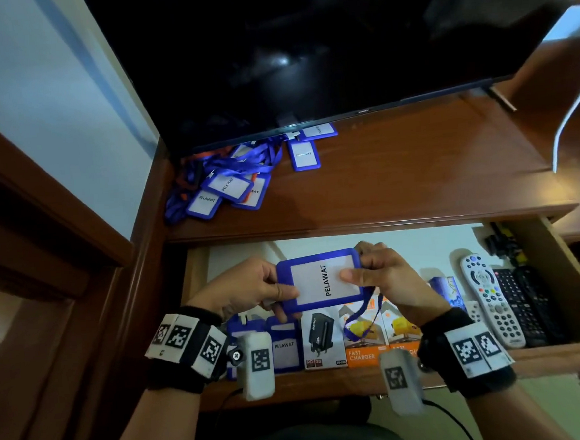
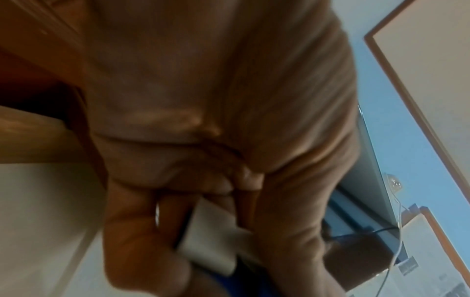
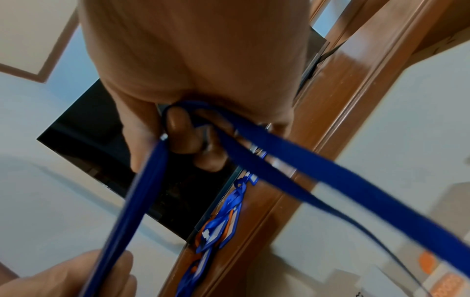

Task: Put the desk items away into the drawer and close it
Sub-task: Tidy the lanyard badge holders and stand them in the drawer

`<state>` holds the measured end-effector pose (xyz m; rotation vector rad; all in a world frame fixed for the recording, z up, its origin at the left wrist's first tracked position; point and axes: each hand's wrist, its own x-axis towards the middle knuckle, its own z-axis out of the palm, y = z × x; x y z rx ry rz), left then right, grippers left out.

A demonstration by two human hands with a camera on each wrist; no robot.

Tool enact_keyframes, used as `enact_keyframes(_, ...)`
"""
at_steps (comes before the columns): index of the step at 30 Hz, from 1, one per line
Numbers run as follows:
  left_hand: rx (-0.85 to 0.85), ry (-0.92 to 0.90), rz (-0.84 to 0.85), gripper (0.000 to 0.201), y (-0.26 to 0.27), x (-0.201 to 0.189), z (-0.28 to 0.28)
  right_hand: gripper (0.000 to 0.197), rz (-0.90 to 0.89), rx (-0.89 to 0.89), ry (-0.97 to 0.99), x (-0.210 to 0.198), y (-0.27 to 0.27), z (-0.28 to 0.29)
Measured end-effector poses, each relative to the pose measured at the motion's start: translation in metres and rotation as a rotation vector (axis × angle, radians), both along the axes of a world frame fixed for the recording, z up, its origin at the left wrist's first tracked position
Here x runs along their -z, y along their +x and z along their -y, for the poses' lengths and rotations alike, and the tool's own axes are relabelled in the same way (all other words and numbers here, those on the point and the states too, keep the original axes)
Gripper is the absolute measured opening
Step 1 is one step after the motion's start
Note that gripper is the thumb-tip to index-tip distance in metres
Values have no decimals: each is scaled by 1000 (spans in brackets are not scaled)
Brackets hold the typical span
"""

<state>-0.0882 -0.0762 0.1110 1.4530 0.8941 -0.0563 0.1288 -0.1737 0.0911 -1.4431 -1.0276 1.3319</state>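
A pile of blue badge holders (image 1: 226,186) lies on the wooden desk (image 1: 399,178).

Black wristbands (image 1: 176,375) with checkered tags

Badge pile (image 1: 224,186) on desk (image 1: 399,178) under TV (image 1: 304,47); remotes (image 1: 493,301) in drawer (image 1: 575,289), right end.

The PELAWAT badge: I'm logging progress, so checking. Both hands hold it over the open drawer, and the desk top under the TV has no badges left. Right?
Not quite. The left hand and right hand do hold the badge over the open drawer, but the head view shows a pile of badges still lying on the desk top.
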Motion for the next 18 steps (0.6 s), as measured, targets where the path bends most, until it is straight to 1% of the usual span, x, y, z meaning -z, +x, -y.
enact_keyframes(1, -14, 17, -8, 9, 0, 0, 0, 41, 27, 2, 0, 1, 1, -1)
enact_keyframes(2, -33, 37, -12, 10, 0, 1, 0, 44, 26, 6, -24, 1, 1, 0)
enact_keyframes(4, -101, 83, -13, 14, -1, 4, -1, 38, -3, 32, -55, 1, -2, 3)
enact_keyframes(6, -195, 128, 2, 16, -1, 8, -2, 41, -71, 90, -67, 4, -6, 5)
enact_keyframes(8, -314, 139, 59, 18, -1, 9, -1, 40, -160, 134, -74, 7, -10, 5)
enact_keyframes(10, -437, 158, 124, 22, 0, 8, -1, 36, -184, 135, -90, 13, -12, 4)
enact_keyframes(12, -516, 222, 148, 25, 2, 7, -1, 35, -143, 96, -101, 18, -14, 4)
enact_keyframes(16, -702, 275, 197, 22, 8, 8, 0, 39, 101, 12, -124, 20, -23, 5)
enact_keyframes(18, -798, 332, 171, 22, 12, 11, 0, 39, 173, -30, -131, 14, -27, 3)
